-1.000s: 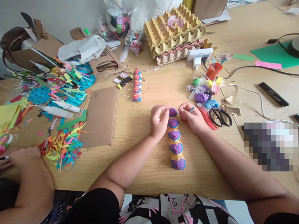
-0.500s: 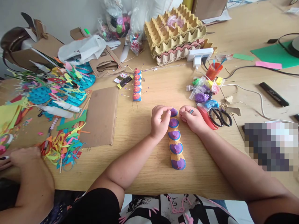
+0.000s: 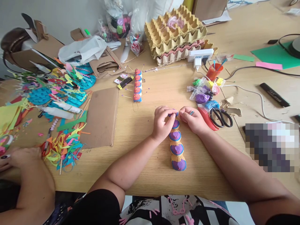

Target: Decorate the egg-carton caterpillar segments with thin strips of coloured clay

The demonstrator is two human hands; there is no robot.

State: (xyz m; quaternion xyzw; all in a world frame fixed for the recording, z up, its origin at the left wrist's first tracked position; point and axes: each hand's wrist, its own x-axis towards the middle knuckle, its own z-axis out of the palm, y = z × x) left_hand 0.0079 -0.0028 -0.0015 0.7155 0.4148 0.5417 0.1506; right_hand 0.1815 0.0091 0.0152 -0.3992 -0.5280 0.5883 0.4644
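A painted egg-carton strip (image 3: 176, 149) lies lengthwise before me, a row of purple humps edged in blue on a yellow-orange base. At its far end, my left hand (image 3: 161, 122) is closed, thumb and fingers around the last hump and partly covering it. Just right of that hump, my right hand (image 3: 193, 119) pinches a thin blue-ended tool (image 3: 192, 113); its working tip is hidden by the fingers. The two hands' fingertips nearly meet over the hump. Farther back stands a second egg-carton strip (image 3: 137, 86), red and blue, with pins sticking out of its sides.
Scissors (image 3: 221, 117), bagged clay (image 3: 202, 97) and an orange cup (image 3: 214, 72) stand right of my hands. Stacked egg trays (image 3: 175, 32) are at the back. Cardboard (image 3: 100, 117) and paper strips (image 3: 67, 145) lie left, near another person's arm (image 3: 32, 178).
My left hand has shifted slightly right, over the far hump. My right hand has edged left, closing the gap between the hands. The strip's far end has moved a little.
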